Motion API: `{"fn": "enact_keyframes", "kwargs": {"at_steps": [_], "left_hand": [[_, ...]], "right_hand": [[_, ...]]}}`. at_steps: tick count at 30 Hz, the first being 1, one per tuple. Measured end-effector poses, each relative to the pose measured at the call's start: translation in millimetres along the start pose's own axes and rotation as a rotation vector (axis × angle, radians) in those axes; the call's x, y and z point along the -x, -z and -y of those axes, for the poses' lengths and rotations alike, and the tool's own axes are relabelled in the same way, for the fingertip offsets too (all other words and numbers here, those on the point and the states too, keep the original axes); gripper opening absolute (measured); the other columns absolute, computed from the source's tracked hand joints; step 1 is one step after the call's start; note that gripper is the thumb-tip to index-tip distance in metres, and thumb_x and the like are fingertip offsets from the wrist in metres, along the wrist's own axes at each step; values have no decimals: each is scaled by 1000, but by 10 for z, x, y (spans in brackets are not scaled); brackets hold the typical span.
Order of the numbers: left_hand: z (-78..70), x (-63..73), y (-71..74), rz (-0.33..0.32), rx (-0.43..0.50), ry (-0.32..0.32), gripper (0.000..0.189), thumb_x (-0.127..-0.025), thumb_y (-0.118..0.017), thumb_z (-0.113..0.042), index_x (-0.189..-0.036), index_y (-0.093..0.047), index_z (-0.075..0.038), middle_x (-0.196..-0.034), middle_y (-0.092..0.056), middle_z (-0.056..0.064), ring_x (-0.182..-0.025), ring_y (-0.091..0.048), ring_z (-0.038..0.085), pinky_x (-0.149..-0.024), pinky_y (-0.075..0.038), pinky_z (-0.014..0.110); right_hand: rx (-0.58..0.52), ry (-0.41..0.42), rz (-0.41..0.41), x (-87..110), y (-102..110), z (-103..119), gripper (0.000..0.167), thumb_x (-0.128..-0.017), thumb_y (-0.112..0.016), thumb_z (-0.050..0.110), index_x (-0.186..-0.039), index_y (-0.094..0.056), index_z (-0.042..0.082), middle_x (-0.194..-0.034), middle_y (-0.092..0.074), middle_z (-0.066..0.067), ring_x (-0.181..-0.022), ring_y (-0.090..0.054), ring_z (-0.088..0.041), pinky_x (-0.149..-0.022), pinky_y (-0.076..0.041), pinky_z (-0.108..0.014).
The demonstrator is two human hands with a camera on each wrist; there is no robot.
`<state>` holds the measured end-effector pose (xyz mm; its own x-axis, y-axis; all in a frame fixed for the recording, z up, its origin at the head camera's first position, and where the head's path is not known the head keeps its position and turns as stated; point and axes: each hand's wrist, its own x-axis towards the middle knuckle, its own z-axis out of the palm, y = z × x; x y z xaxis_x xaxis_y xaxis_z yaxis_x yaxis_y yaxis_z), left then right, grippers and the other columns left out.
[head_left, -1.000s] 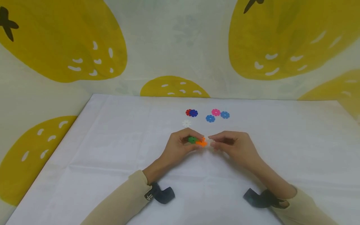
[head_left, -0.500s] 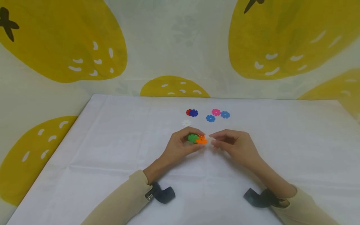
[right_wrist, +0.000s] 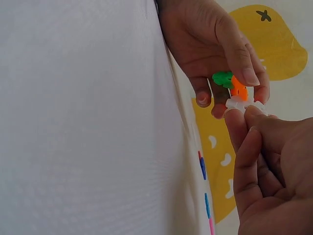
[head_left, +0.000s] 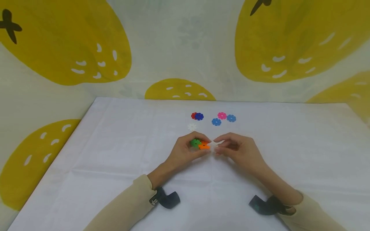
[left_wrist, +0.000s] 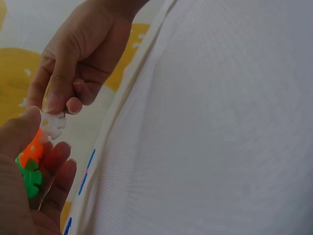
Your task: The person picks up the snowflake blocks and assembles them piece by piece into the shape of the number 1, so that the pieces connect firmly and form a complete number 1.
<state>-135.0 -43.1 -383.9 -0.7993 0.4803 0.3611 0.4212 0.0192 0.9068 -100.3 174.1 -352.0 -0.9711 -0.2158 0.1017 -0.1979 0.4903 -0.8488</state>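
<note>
My left hand (head_left: 182, 148) pinches an orange snowflake disc (head_left: 204, 146) between thumb and fingers. A green snowflake disc (head_left: 195, 143) is joined to the orange one on the palm side. Facing it, my right hand (head_left: 244, 150) pinches a white snowflake disc (left_wrist: 54, 124) by its edge with thumb and index finger. In the right wrist view, the white disc meets the orange disc (right_wrist: 239, 89) edge to edge, at an angle to it. The fingertips of both hands are close together above the table, partly covering the discs.
Beyond the hands on the white-covered table (head_left: 115, 138) lie a loose white disc (head_left: 192, 127), a dark blue disc (head_left: 199, 116) overlapping a red disc (head_left: 193, 115), a pink disc (head_left: 222, 115) and two light blue discs (head_left: 216, 122). A fruit-patterned cloth (head_left: 185, 64) hangs behind.
The right hand has moved slightly left, bringing the white disc up against the orange one. The green and orange discs have shifted a little left within the left hand.
</note>
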Motion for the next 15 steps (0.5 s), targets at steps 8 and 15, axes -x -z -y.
{"fn": "enact_keyframes", "kwargs": {"at_steps": [8, 15], "left_hand": [[-157, 5, 2, 7, 12, 23, 23, -82, -70, 4, -105, -67, 1, -102, -67, 13, -98, -58, 19, -89, -46, 33], [-353, 0, 25, 4, 12, -32, 21, -81, -68, 10, -102, -66, 7, -98, -66, 19, -95, -59, 27, -87, -47, 33]], "right_hand": [[-13, -4, 2, -6, -13, -3, 23, -82, -77, 19, -102, -67, 16, -79, -70, 7, -74, -68, -6, -68, -54, -25], [-26, -33, 9, -10, -11, -6, 24, -81, -77, 21, -102, -67, 17, -83, -71, 6, -77, -69, -7, -70, -54, -25]]}}
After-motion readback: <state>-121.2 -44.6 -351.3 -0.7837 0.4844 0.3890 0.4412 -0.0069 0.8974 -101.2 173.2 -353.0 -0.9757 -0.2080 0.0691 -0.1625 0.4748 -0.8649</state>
